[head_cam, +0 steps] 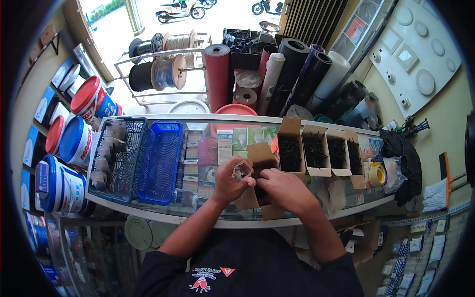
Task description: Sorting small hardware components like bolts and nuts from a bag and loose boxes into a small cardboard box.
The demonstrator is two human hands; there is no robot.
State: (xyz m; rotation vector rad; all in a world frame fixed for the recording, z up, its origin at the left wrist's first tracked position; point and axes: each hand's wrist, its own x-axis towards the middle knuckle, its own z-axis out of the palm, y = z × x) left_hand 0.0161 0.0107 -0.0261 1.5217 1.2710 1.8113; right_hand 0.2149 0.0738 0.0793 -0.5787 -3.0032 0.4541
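My left hand [232, 182] holds a small clear plastic bag [242, 169] with its mouth open upward and a few small dark pieces inside. Close beside it, my right hand [284, 187] reaches into an open cardboard box [261, 154], its fingertips hidden, so I cannot tell whether they grip anything. To the right stand several open cardboard boxes [315, 148] filled with thin black pieces that look like screws. At the counter's left, a dark mesh basket [130, 163] has small filled bags along one side, next to a blue plastic basket [159, 163].
The glass counter [200, 219] has a white frame and packaged goods under its glass. Tape rolls [377, 174] and a black cloth [400, 163] lie at its right end. Beyond stand large rolls of sheeting [217, 78] and cable spools [169, 72]; paint buckets [76, 139] stand left.
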